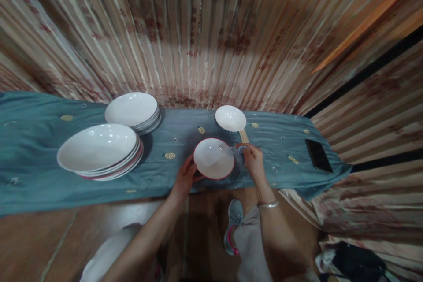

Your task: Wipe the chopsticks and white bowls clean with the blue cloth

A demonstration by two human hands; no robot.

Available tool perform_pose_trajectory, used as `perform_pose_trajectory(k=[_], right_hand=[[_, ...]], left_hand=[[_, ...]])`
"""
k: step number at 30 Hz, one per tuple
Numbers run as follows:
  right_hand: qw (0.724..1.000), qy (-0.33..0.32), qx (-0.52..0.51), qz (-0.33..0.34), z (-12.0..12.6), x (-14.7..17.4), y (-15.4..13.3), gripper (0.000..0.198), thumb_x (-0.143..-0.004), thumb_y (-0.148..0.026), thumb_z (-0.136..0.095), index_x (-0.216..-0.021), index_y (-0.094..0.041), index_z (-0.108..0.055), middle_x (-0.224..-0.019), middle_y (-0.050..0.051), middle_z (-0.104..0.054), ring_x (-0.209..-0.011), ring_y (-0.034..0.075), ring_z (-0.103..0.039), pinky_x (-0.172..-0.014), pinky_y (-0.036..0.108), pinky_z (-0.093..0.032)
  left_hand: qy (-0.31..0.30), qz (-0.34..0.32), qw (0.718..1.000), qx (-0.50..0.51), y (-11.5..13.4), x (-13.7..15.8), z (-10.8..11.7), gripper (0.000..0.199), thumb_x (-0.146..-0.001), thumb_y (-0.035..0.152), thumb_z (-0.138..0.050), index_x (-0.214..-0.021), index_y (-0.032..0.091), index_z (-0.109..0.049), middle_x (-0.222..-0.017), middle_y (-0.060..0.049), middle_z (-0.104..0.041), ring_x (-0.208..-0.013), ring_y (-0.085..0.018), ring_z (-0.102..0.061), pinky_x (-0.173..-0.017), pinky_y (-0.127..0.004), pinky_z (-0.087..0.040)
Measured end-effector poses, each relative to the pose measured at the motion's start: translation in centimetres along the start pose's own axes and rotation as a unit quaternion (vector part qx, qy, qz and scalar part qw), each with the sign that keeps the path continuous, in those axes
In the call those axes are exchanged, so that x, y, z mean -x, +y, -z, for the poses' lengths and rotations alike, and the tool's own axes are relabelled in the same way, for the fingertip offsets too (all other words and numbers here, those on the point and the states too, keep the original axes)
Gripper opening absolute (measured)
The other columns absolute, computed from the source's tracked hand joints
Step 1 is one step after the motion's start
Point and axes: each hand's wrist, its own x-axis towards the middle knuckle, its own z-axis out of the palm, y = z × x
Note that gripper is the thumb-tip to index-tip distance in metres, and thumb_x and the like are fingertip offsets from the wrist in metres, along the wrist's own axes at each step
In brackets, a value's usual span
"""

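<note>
A white bowl with a red rim (214, 161) is held over the front part of the cloth-covered table. My left hand (185, 175) grips its left side, thumb at the rim and fingers underneath. In my right hand (254, 161), just off the bowl's right rim, is a pinched pale bluish piece (240, 150), thin and blurred like a cloth; I cannot tell its exact kind. Part of it seems to reach over the rim. Behind stands another white bowl (230, 119), with a light wooden-looking strip (243, 135) at its near right edge.
Two stacks of white dishes stand on the left, a front stack (99, 150) and a rear stack (132, 110). A black phone (318, 155) lies on the right of the teal tablecloth (277, 145). Pleated curtains (185, 31) hang behind. A dark bag (358, 262) sits at lower right.
</note>
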Motion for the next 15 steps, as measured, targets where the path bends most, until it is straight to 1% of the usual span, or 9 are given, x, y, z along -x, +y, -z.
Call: perform_pose_trajectory(k=[1,3,5,6,8,10,12,13,15], right_hand=[[0.999,-0.017,-0.026,-0.036,0.2,-0.1,0.1,0.029,-0.072,-0.03,-0.04,-0.07,-0.02,-0.067,-0.072,0.005,-0.071,-0.068,0.019,-0.065,-0.066,0.029,-0.051],[0.992,-0.074,-0.056,-0.089,0.8,-0.2,0.3,0.029,-0.071,-0.036,-0.041,-0.063,-0.02,-0.064,-0.061,0.003,-0.065,-0.055,0.017,-0.058,-0.053,0.027,-0.045],[0.986,-0.119,-0.046,-0.11,1.4,-0.2,0.7,0.031,-0.073,-0.042,-0.044,-0.055,-0.02,-0.058,-0.054,0.001,-0.059,-0.048,0.014,-0.052,-0.047,0.024,-0.039],[0.986,-0.123,-0.026,-0.109,1.7,-0.1,0.8,0.034,-0.074,-0.046,-0.046,-0.052,-0.02,-0.055,-0.051,0.0,-0.055,-0.047,0.014,-0.05,-0.045,0.024,-0.037],[0.989,-0.111,0.032,-0.092,2.0,0.2,1.2,0.042,-0.076,-0.053,-0.05,-0.048,-0.021,-0.05,-0.046,-0.002,-0.048,-0.046,0.013,-0.047,-0.045,0.023,-0.034],[0.987,-0.123,0.079,-0.069,2.0,0.5,1.3,0.046,-0.076,-0.058,-0.054,-0.047,-0.021,-0.05,-0.046,-0.002,-0.047,-0.047,0.012,-0.047,-0.045,0.023,-0.033],[0.979,-0.18,0.086,-0.045,1.7,0.9,1.3,0.043,-0.078,-0.056,-0.055,-0.054,-0.021,-0.058,-0.05,-0.002,-0.053,-0.05,0.013,-0.05,-0.047,0.023,-0.037],[0.973,-0.214,0.075,-0.032,1.4,1.1,1.2,0.039,-0.08,-0.054,-0.055,-0.06,-0.021,-0.063,-0.055,-0.002,-0.058,-0.053,0.014,-0.053,-0.05,0.023,-0.04],[0.967,-0.252,0.048,0.0,0.7,1.4,1.0,0.029,-0.082,-0.047,-0.056,-0.073,-0.022,-0.068,-0.065,-0.001,-0.066,-0.061,0.015,-0.058,-0.055,0.024,-0.045]], left_hand=[[-0.001,0.001,1.0,0.003,0.0,0.0,0.0,0.055,-0.064,0.041,-0.077,-0.113,0.019,-0.064,-0.117,-0.01,-0.063,-0.11,-0.031,-0.058,-0.077,-0.047,-0.061],[-0.002,0.0,1.0,0.008,0.1,0.1,0.0,0.056,-0.064,0.041,-0.077,-0.113,0.019,-0.064,-0.119,-0.01,-0.062,-0.112,-0.032,-0.057,-0.077,-0.047,-0.061],[-0.001,0.0,1.0,0.011,0.1,0.0,0.0,0.057,-0.063,0.042,-0.078,-0.113,0.018,-0.064,-0.119,-0.01,-0.062,-0.113,-0.033,-0.056,-0.078,-0.048,-0.061],[0.001,0.001,1.0,0.011,0.1,0.0,0.0,0.057,-0.062,0.042,-0.078,-0.112,0.018,-0.064,-0.119,-0.01,-0.062,-0.113,-0.033,-0.056,-0.078,-0.048,-0.061],[0.006,0.004,1.0,0.011,0.1,0.0,0.1,0.058,-0.06,0.043,-0.08,-0.11,0.018,-0.064,-0.118,-0.01,-0.062,-0.113,-0.034,-0.057,-0.078,-0.048,-0.06],[0.017,0.005,1.0,0.012,0.0,-0.1,0.2,0.057,-0.06,0.043,-0.08,-0.109,0.019,-0.063,-0.119,-0.011,-0.062,-0.113,-0.034,-0.057,-0.077,-0.048,-0.06],[0.032,0.004,0.999,0.016,0.0,-0.2,0.2,0.056,-0.061,0.04,-0.08,-0.109,0.02,-0.062,-0.119,-0.01,-0.062,-0.111,-0.032,-0.059,-0.078,-0.047,-0.06],[0.039,0.003,0.999,0.019,-0.1,-0.2,0.3,0.054,-0.061,0.038,-0.08,-0.109,0.021,-0.062,-0.117,-0.009,-0.063,-0.11,-0.031,-0.06,-0.079,-0.047,-0.059],[0.049,0.003,0.999,0.019,-0.2,-0.1,0.4,0.05,-0.061,0.037,-0.081,-0.104,0.02,-0.062,-0.108,-0.008,-0.066,-0.106,-0.029,-0.062,-0.08,-0.045,-0.058]])
